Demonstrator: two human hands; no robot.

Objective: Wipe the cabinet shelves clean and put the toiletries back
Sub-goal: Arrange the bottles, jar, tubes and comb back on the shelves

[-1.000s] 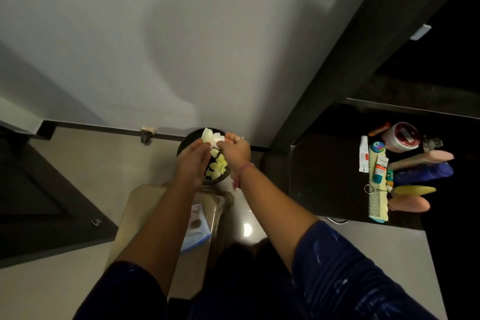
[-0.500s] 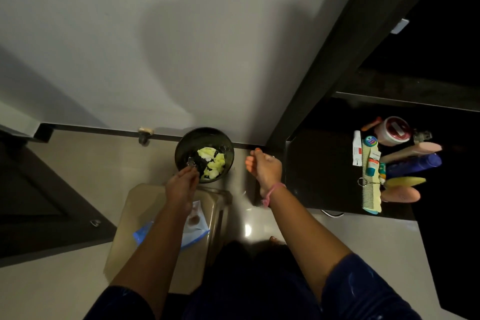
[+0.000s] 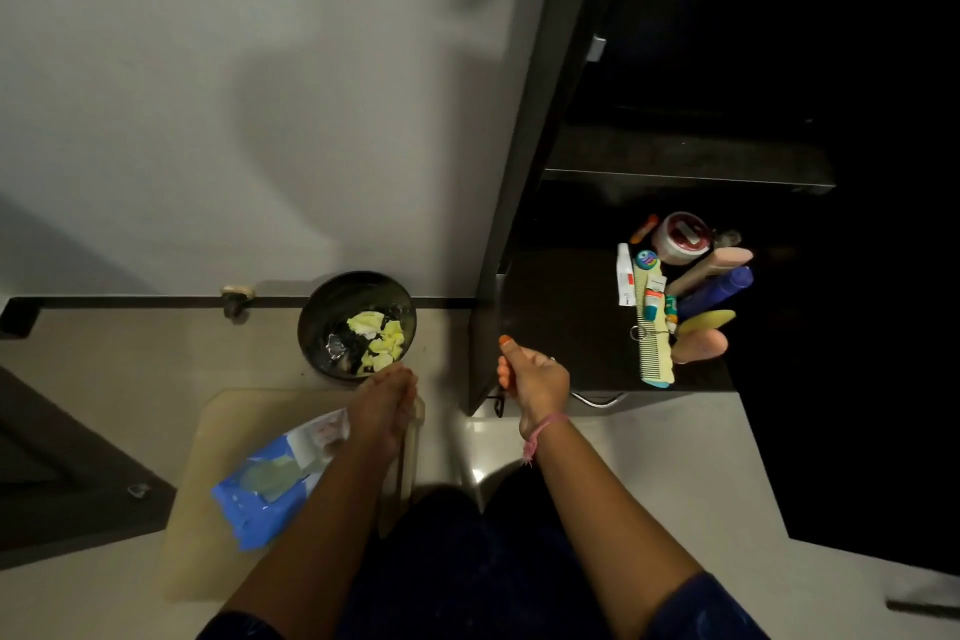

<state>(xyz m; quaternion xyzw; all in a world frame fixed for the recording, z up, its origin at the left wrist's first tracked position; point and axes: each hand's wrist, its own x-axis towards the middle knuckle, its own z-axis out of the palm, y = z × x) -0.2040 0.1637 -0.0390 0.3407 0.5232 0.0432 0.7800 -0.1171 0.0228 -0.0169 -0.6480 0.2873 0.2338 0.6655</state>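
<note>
The toiletries (image 3: 685,296) lie in a cluster on a dark low surface (image 3: 566,327) at the right: a white jar with a red lid, several tubes and bottles, and a pale yellow comb (image 3: 655,353). A blue wet-wipe pack (image 3: 275,478) rests on a beige stool (image 3: 208,509) below my left arm. My left hand (image 3: 384,400) hangs over the stool's far edge, fingers loosely together, holding nothing that I can see. My right hand (image 3: 535,374) is near the dark surface's left edge, fingers curled, with nothing visible in it.
A round black bin (image 3: 317,322) with crumpled yellowish wipes inside stands on the floor against the white wall. A dark cabinet panel (image 3: 540,146) rises beside it. A dark shelf (image 3: 685,172) sits higher at the right. The floor is pale tile.
Both hands were together over the bin with a wipe; the wipe now lies in the bin. My left hand drew back to the stool, my right swung right toward the dark surface.
</note>
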